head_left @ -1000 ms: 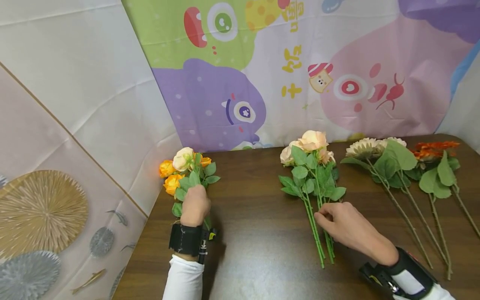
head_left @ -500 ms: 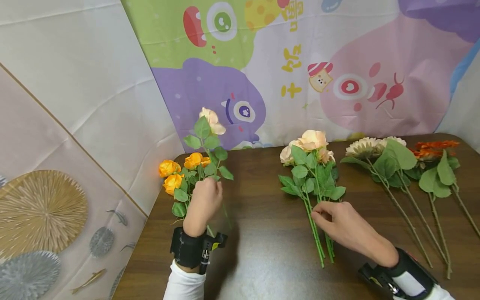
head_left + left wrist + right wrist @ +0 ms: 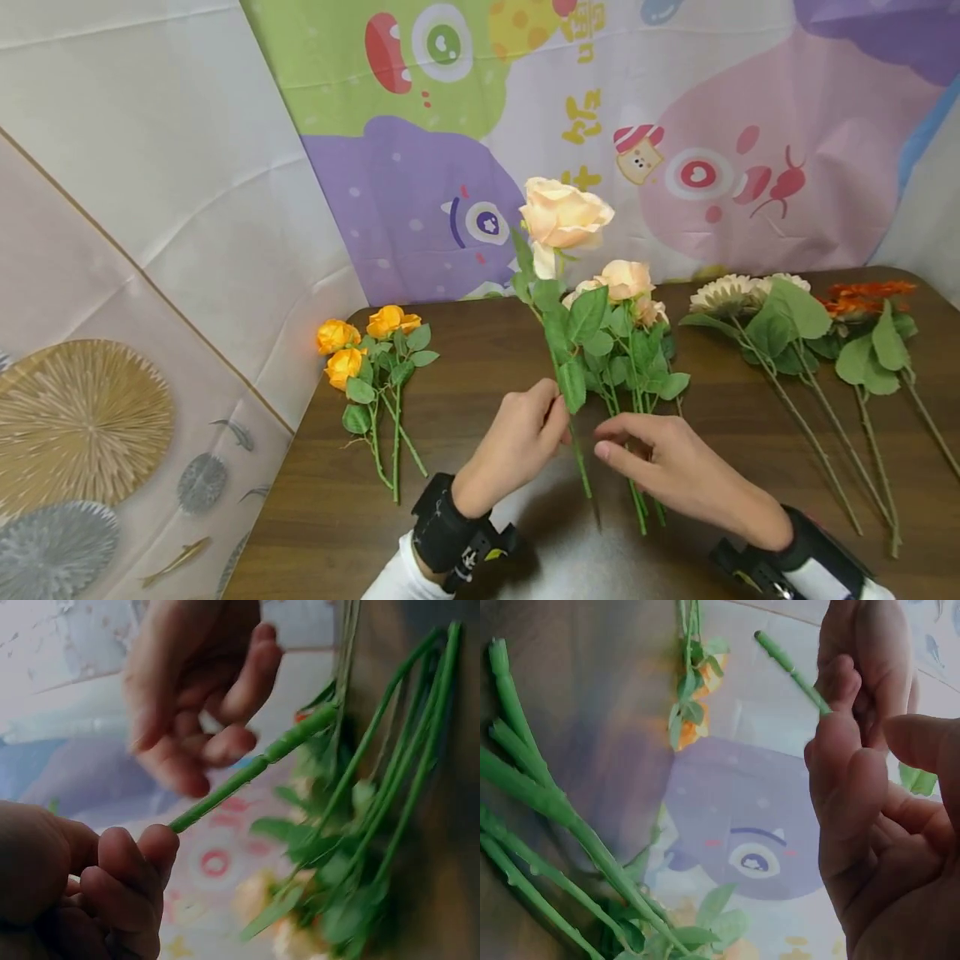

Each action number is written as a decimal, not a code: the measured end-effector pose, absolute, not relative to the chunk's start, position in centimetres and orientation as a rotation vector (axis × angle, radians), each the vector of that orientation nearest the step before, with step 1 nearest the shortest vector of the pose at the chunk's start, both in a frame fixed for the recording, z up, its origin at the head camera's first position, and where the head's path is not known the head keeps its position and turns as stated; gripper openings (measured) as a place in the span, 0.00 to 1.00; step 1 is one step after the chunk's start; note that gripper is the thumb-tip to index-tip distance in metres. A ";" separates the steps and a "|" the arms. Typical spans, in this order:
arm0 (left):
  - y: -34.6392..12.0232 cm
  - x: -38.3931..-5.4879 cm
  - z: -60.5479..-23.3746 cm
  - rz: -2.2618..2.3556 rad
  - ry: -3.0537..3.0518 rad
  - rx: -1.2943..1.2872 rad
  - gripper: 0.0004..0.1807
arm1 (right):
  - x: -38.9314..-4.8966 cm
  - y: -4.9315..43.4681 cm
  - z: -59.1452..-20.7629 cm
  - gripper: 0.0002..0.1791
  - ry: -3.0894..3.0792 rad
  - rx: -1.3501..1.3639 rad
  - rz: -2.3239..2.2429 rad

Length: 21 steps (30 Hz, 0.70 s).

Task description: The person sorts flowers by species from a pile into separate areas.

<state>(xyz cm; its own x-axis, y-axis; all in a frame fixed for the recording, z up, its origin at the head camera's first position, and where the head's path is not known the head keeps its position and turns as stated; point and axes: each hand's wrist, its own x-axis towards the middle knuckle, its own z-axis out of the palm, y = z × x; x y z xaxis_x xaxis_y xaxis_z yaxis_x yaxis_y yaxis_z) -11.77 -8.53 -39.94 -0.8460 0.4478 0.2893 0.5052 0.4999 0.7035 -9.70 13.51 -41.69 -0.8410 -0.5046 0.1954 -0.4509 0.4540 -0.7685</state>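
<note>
My left hand (image 3: 517,446) pinches the green stem of a pale peach rose (image 3: 566,215) and holds it tilted above the table. Its bloom leans to the upper left, and the stem's cut end hangs free below the fingers. Close by on the right is my right hand (image 3: 678,458), thumb and fingers apart, holding nothing. In the left wrist view the stem (image 3: 255,769) runs out from the left fingertips, past the loosely bent right fingers (image 3: 232,746). Several peach roses (image 3: 626,279) lie behind the hands, their stems partly hidden by the right hand.
Several orange roses (image 3: 345,367) lie at the left of the dark wooden table (image 3: 487,358). To the right are cream daisy-like flowers (image 3: 723,296) and orange-red flowers (image 3: 870,300) with long stems. A printed cloth (image 3: 450,183) hangs behind the table.
My left hand has lifted the peach rose off the orange ones and carried it right, in front of the peach bunch. My right hand's fingers have opened and shifted slightly left.
</note>
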 end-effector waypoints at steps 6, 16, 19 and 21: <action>-7.5 -12.4 -42.0 -1.482 -2.756 -0.798 0.10 | -9.7 13.0 -42.6 0.08 2.608 -0.910 -1.340; -6.4 -12.5 -43.3 -1.515 -2.795 -0.780 0.11 | -9.7 12.2 -43.7 0.09 2.632 -0.780 -1.281; -6.4 -12.6 -43.4 -1.541 -2.783 -0.765 0.11 | -9.8 12.1 -44.1 0.10 2.626 -0.785 -1.241; -6.4 -12.6 -43.4 -1.531 -2.787 -0.768 0.11 | -9.8 12.0 -44.5 0.11 2.621 -0.788 -1.231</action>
<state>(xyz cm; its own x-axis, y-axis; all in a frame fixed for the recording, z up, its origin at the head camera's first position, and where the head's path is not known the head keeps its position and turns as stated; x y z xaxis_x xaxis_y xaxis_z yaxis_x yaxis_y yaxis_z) -12.63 -6.36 -43.41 -0.8819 0.4588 0.1089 0.3379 0.4539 0.8245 -9.77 11.99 -44.46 -0.8529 -0.5138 0.0922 -0.3991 0.5281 -0.7495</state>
